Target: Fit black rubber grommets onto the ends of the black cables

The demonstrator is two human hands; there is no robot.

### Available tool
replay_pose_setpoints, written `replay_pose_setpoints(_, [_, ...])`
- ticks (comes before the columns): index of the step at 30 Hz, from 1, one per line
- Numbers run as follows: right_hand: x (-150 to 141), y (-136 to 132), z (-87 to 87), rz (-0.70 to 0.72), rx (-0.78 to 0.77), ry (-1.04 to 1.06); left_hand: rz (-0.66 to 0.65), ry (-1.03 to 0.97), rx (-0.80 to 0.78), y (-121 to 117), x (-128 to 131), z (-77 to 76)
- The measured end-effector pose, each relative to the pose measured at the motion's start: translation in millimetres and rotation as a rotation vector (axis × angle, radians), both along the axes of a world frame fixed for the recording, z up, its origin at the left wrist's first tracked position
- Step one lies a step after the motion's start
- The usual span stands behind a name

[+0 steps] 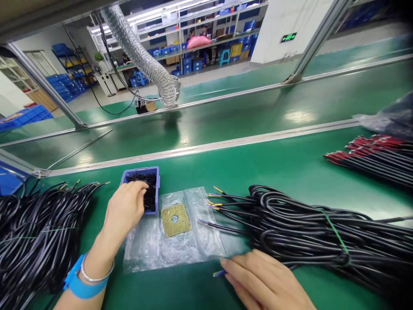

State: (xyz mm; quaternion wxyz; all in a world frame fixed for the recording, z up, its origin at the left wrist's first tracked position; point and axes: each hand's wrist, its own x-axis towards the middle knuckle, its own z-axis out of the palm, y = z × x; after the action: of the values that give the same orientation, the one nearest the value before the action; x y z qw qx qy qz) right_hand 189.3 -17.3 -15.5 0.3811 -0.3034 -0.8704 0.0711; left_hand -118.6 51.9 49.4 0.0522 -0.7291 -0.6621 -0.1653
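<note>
My left hand (126, 206) reaches over a small blue-violet bin (158, 189) holding many small black parts (149, 199). Its thumb and fingers are pinched together at the parts; what sits between them is hidden. In front, my right hand (263, 280) grips the end of a black cable, whose blue-tipped wire end (219, 273) pokes out past the fingertips. Between the hands lies a clear plastic bag (142, 254). A square yellow-brown sponge (169, 226) with a round hole rests on it. Right of the bag is a tied bundle of coiled black cables (297, 224) with stripped, coloured ends.
Another heap of black cables (41, 232) lies at the left. Red-ended black cables (371, 159) lie at the far right beside crumpled plastic (387, 118). Behind the metal rail (193, 150), a silver flexible duct (145, 60) hangs down over the green bench.
</note>
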Motion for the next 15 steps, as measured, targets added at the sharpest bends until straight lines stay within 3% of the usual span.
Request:
replay_pose_setpoints(3, [-5, 1, -7.1, -0.035, -0.020, 0.058, 0.023, -0.420, 0.053, -10, 15, 5.0])
replay_pose_setpoints(6, [-8, 2, -8.3, -0.040, -0.028, 0.082, -0.069, -0.855, -0.207, -24, 39, 0.3])
replay_pose_setpoints(8, [-8, 2, -7.8, -0.036, -0.039, 0.088, -0.084, -1.038, -0.442, -31, 52, -7.0])
replay_pose_setpoints(11, [-5, 2, -8.4, -0.034, -0.054, 0.102, -0.023, -1.188, -0.688, -30, 62, -15.3])
replay_pose_setpoints(15, [-3, 1, -9.5, -0.028, -0.055, 0.099, -0.020, -1.163, -0.770, -23, 60, -18.3])
